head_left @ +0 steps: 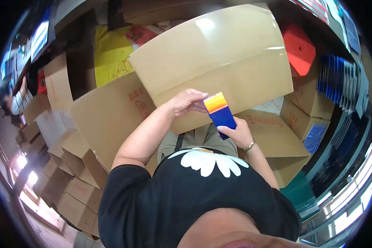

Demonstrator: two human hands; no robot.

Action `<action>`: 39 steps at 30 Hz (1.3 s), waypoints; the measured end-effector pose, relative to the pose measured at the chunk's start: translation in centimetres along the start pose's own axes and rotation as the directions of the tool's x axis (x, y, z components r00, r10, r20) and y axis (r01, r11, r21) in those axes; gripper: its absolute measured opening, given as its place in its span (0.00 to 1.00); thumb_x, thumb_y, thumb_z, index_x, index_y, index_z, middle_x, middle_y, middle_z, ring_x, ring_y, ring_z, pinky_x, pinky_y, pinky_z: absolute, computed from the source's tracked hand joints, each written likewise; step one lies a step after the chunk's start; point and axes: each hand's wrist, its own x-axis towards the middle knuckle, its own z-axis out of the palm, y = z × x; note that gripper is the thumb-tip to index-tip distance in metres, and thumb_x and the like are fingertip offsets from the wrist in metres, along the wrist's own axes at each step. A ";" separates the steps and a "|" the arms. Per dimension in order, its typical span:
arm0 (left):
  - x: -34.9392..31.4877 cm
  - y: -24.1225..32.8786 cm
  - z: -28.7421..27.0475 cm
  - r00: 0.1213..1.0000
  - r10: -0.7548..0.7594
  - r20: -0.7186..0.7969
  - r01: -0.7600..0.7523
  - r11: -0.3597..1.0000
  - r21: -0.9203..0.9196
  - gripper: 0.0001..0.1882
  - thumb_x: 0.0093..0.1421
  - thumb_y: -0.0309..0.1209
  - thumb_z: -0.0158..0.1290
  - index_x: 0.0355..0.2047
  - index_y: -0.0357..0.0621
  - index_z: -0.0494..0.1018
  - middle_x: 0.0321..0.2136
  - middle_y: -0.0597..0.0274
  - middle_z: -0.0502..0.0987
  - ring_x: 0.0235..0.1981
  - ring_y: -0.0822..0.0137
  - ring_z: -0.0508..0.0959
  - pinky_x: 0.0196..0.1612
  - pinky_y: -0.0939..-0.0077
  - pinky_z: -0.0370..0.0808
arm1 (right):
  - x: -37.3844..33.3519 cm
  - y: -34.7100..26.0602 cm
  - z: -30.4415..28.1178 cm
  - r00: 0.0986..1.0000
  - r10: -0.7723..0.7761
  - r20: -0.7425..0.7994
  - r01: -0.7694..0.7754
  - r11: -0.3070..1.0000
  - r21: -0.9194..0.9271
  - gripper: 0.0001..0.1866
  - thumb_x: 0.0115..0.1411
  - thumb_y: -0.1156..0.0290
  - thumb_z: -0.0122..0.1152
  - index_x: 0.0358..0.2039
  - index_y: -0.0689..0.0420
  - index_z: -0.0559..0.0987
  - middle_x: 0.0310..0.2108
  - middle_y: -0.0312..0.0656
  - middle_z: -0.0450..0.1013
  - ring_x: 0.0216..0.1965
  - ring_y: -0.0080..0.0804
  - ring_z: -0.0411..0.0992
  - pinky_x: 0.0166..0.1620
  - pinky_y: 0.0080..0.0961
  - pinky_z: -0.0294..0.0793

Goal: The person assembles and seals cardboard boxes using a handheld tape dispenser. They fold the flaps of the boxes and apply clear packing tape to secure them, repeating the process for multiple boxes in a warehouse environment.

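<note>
A slim rectangular pack, dark blue with a glossy orange end [216,103], is held at a tilt in front of my body. My right hand [237,133] grips its lower blue end, thumb on the near face. At the orange end, the bent fingers of my left hand [189,102] meet the pack's left edge; their tips are partly hidden. Just beyond both hands lies a large brown carton [219,53], with clear tape along its seam.
An open carton [268,128] is at right and a tall cardboard panel [111,107] at left. Several boxes [76,194] are stacked lower left. Yellow material [111,53], a red piece [299,49] and a row of blue-edged sheets [337,80] lie farther off. Another person [20,99] is far left.
</note>
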 end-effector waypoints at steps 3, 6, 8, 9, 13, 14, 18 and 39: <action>-3.7 -0.6 -1.8 0.992 0.041 -0.118 -0.052 0.994 -0.092 0.21 0.61 0.43 0.52 0.46 0.39 0.73 0.38 0.60 0.79 0.40 0.68 0.79 0.46 0.66 0.75 | 2.3 -0.5 1.9 0.991 -0.020 0.131 0.041 0.985 -0.166 0.14 0.52 0.70 0.66 0.35 0.64 0.75 0.24 0.37 0.73 0.24 0.21 0.71 0.28 0.19 0.72; -7.8 0.4 -3.8 0.977 0.103 -0.185 -0.132 0.980 -0.150 0.20 0.60 0.41 0.52 0.44 0.37 0.73 0.38 0.58 0.79 0.39 0.69 0.79 0.46 0.68 0.75 | 4.3 -1.9 6.3 0.984 0.028 0.176 0.031 0.946 -0.322 0.20 0.51 0.60 0.68 0.36 0.64 0.77 0.24 0.37 0.75 0.26 0.19 0.72 0.32 0.20 0.73; -10.8 0.3 -8.0 0.977 0.149 -0.152 -0.171 0.974 -0.150 0.20 0.61 0.41 0.52 0.44 0.36 0.73 0.38 0.58 0.79 0.39 0.69 0.79 0.46 0.69 0.75 | 5.5 -2.3 10.8 0.982 0.034 0.186 0.031 0.942 -0.334 0.21 0.50 0.58 0.68 0.36 0.64 0.78 0.23 0.37 0.75 0.26 0.20 0.72 0.32 0.21 0.73; -11.6 0.5 -7.9 0.969 0.159 -0.191 -0.197 0.960 -0.200 0.18 0.61 0.37 0.52 0.43 0.35 0.73 0.37 0.58 0.79 0.38 0.69 0.79 0.46 0.71 0.75 | 5.8 -2.1 11.5 0.981 0.015 0.194 0.055 0.937 -0.346 0.21 0.50 0.58 0.68 0.35 0.64 0.78 0.23 0.37 0.75 0.26 0.20 0.72 0.32 0.21 0.73; -13.4 0.7 -10.6 0.947 0.218 -0.235 -0.260 0.951 -0.168 0.13 0.60 0.31 0.52 0.39 0.34 0.75 0.34 0.59 0.79 0.34 0.71 0.80 0.42 0.74 0.77 | 6.6 -3.2 14.6 0.971 0.061 0.233 0.027 0.934 -0.356 0.20 0.51 0.59 0.68 0.35 0.64 0.78 0.23 0.37 0.75 0.25 0.20 0.72 0.31 0.20 0.73; -13.7 0.7 -11.2 0.933 0.215 -0.288 -0.256 0.960 -0.112 0.12 0.60 0.31 0.52 0.38 0.34 0.76 0.32 0.59 0.79 0.32 0.71 0.79 0.40 0.74 0.77 | 6.8 -3.3 15.5 0.963 0.110 0.246 -0.025 0.945 -0.325 0.20 0.51 0.59 0.68 0.35 0.64 0.78 0.23 0.37 0.75 0.25 0.20 0.72 0.31 0.20 0.73; -14.2 2.2 -14.3 0.844 0.349 -0.406 -0.280 0.934 0.221 0.09 0.58 0.28 0.52 0.34 0.35 0.77 0.27 0.60 0.79 0.25 0.74 0.77 0.31 0.78 0.75 | 7.4 -3.8 19.6 0.988 0.030 0.153 0.045 0.885 -0.464 0.17 0.52 0.62 0.68 0.34 0.63 0.78 0.22 0.36 0.74 0.23 0.17 0.71 0.29 0.18 0.72; -5.3 15.7 -28.5 0.578 0.625 -0.524 -0.356 0.771 0.527 0.11 0.60 0.30 0.53 0.32 0.32 0.76 0.25 0.58 0.79 0.25 0.70 0.77 0.33 0.77 0.76 | 10.3 -1.5 22.9 0.998 0.018 -0.056 -0.011 0.992 0.126 0.13 0.54 0.64 0.66 0.32 0.61 0.76 0.23 0.33 0.71 0.22 0.18 0.68 0.25 0.18 0.69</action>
